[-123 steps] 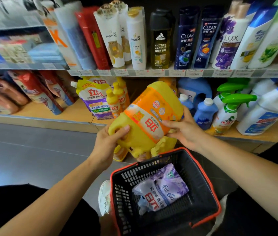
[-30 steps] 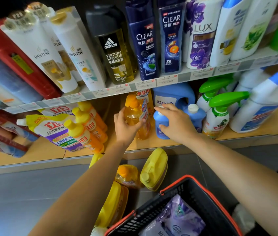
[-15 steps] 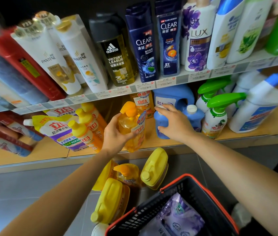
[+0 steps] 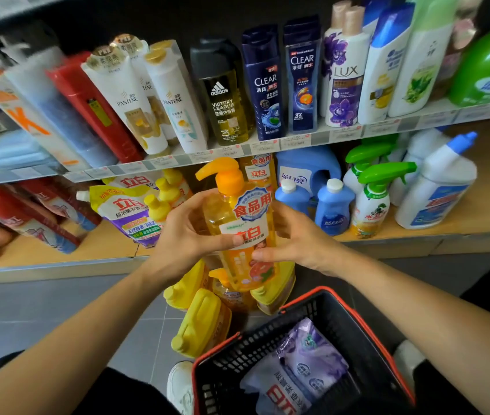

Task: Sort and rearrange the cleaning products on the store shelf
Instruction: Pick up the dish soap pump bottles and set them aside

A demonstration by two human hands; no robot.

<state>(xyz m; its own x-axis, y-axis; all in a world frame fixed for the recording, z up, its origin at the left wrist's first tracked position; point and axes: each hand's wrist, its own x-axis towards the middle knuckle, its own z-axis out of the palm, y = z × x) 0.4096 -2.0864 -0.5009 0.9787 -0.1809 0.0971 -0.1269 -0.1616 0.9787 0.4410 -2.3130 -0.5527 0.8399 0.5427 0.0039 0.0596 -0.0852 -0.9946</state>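
Observation:
I hold an orange pump bottle of dish soap (image 4: 245, 232) upright in front of the lower shelf (image 4: 58, 250). My left hand (image 4: 183, 238) grips its left side, thumb across the label. My right hand (image 4: 294, 238) curls round its right side. Behind it on the shelf stands a second orange bottle (image 4: 260, 172). Small yellow-capped bottles (image 4: 162, 199) and a yellow-purple refill pouch (image 4: 129, 214) sit to the left. Two small blue bottles (image 4: 332, 208) and a large blue jug (image 4: 306, 169) stand to the right.
Several yellow jugs (image 4: 201, 322) lie on the grey floor below the shelf. A black basket with a red rim (image 4: 345, 307) holds a purple pouch (image 4: 300, 369). Green spray bottles (image 4: 372, 199) and white bottles (image 4: 438, 190) stand right. The upper shelf carries shampoo bottles (image 4: 264, 85).
My left hand has lifted the orange pump bottle off the shelf toward me. My right hand has left the small blue bottle and now grips the pump bottle too.

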